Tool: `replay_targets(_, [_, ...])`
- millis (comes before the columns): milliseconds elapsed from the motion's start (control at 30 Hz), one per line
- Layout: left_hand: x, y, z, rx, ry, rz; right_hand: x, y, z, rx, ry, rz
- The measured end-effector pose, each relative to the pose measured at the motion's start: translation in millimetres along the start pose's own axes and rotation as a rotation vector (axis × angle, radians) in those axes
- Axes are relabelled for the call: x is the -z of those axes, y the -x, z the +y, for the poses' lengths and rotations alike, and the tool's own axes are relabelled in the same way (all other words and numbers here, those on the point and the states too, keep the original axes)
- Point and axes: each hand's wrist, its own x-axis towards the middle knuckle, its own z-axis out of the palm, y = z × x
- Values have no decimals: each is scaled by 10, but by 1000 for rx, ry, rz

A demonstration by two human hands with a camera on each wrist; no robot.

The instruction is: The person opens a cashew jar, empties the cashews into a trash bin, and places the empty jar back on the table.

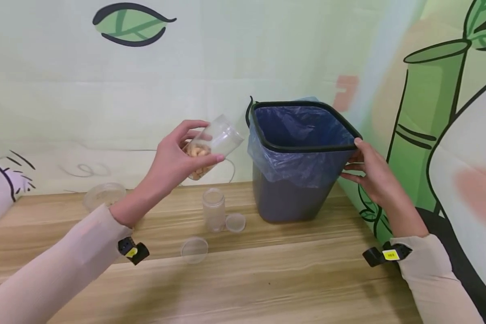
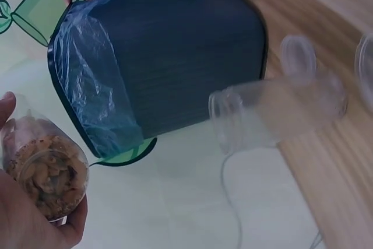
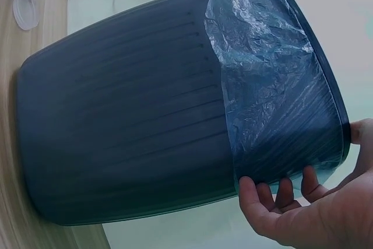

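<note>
In the head view my left hand grips a clear plastic jar in the air, its mouth tilted up toward the right. Tan, nut-like pieces lie in the jar's lower end; the left wrist view shows them through the base. A dark blue trash bin stands on the table to the right of the jar, lined with a thin blue plastic bag. My right hand holds the bin's black rim at its right corner, thumb on the rim and fingers against the outer side.
An upright clear jar without a lid stands left of the bin. Two round clear lids, one beside that jar and one nearer, lie on the wooden table. A clear round container sits behind my left forearm.
</note>
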Motion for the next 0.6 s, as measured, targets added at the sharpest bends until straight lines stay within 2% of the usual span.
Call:
replay_targets(300, [-11,-185,138,-166,-245,7,17,-11,3,-17,-8,0])
replay_targets(433, [-25,-289,231,-236,-323,0,12,-25,4,-28,-3,0])
replay_targets(600, [-47,-425,348,-264,-389,-47,7,-19,-8,-24,-9,5])
